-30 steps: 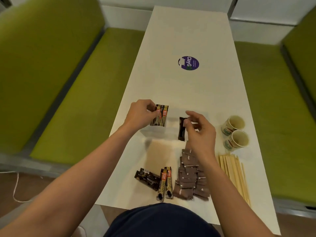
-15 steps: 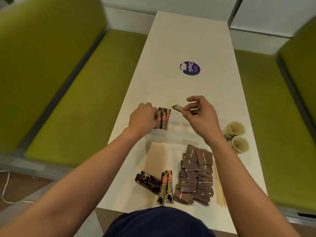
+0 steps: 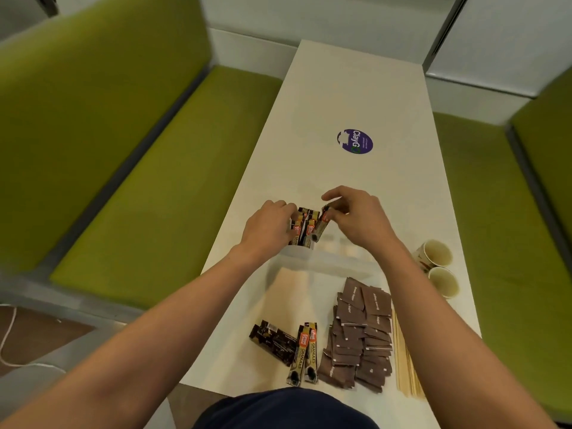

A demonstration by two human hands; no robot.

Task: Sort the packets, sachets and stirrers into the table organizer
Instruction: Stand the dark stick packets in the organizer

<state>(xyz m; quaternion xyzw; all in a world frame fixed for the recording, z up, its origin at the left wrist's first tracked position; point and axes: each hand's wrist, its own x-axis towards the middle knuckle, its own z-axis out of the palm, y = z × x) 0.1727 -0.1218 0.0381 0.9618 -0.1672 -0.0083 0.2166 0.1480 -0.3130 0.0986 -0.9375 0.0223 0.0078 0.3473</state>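
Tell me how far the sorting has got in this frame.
Done: a few gold coffee sticks stand in the left end of the clear organizer. In hand: the left hand holds them while the right hand pinches one more stick, tilted, beside them. Left: two gold sticks, dark sachets, the brown packet pile and the wooden stirrers lie unsorted outside it.
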